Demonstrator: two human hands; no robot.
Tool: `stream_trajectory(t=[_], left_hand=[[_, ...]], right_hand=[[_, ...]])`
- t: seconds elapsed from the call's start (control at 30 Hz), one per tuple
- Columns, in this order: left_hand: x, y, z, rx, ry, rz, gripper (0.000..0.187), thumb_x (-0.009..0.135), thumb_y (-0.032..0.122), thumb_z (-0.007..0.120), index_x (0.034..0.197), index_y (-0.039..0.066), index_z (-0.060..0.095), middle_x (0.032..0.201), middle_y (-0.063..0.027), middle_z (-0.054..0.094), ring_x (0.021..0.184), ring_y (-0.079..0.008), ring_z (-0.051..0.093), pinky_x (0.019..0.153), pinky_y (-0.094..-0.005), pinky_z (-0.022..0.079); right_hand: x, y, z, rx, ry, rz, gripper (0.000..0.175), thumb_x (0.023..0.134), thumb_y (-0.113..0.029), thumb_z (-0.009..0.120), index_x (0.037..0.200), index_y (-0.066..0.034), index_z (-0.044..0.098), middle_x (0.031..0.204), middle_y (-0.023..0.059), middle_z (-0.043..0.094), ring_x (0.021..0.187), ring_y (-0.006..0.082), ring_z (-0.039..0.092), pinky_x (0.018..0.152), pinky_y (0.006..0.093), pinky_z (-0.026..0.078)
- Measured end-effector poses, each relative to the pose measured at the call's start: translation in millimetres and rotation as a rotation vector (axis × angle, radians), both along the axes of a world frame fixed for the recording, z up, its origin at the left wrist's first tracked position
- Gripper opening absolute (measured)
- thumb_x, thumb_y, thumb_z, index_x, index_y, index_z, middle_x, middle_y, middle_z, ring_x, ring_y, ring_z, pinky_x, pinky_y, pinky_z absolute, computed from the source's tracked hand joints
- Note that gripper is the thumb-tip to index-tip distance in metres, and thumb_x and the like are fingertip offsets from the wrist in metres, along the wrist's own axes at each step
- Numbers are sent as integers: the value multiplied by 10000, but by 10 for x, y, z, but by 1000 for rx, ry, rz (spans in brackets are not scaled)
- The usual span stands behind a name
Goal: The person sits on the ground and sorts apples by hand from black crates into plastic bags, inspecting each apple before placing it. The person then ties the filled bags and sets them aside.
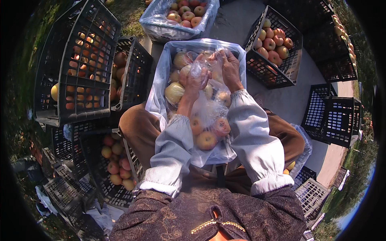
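A crate lined with a pale plastic sheet [156, 81] sits between my knees, filled with apples. Several apples in it, such as a yellow one [174, 93], are wrapped in clear plastic. My left hand [197, 76] is closed on bunched clear plastic [196, 68] above the fruit; whether an apple is inside that plastic I cannot tell. Beside it, to the right, my right hand [230, 67] pinches clear plastic film [221, 48] near the crate's far side. Closer to me, more film [206, 111] lies over the apples, and a yellow-red apple [206, 140] rests at the near end.
A lined crate of apples [159, 28] stands just beyond. Black crates with apples stand at the right [289, 64], left [84, 111] and lower left [104, 177]. More black crates [340, 117] stand on the concrete [280, 104], farther right.
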State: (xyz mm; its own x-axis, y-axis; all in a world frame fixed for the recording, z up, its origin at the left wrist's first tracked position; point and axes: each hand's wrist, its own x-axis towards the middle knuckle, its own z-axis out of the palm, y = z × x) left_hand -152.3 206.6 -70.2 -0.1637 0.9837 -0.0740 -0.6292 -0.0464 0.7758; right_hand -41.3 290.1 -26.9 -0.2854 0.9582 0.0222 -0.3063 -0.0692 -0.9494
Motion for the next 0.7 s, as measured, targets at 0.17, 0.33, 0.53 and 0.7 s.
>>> stream_trajectory(t=[0.17,0.33,0.53,0.7], left_hand=[[60,197,-7,-69,238,-123,472,882,149,648,1321,97,481,885,33,592,695,-38,561,561,-163,443],[120,254,163,204,223,-138,227,901,112,599,1120,64,630,936,18,615,737,-53,592,641,-188,497],[10,186,250,-14,362,-45,260,880,64,615,1140,51,620,995,8,639,868,-74,612,659,-200,488],[-178,250,70,-61,410,-51,230,926,133,596,1131,31,618,888,-10,650,754,-62,598,601,-184,460]], right_hand=[[173,-1,129,504,-290,405,204,941,-150,581,1057,4,646,1244,20,571,1116,133,512,955,273,401],[484,-54,316,357,-241,524,180,919,-109,597,1045,4,658,1252,75,583,1204,215,511,969,325,433],[452,351,216,674,-483,489,777,764,-402,762,1367,-43,429,1376,141,467,1296,289,417,1074,404,336],[309,572,-205,461,-483,953,496,881,-407,663,1195,-34,570,1103,60,599,1080,172,524,926,315,411]])
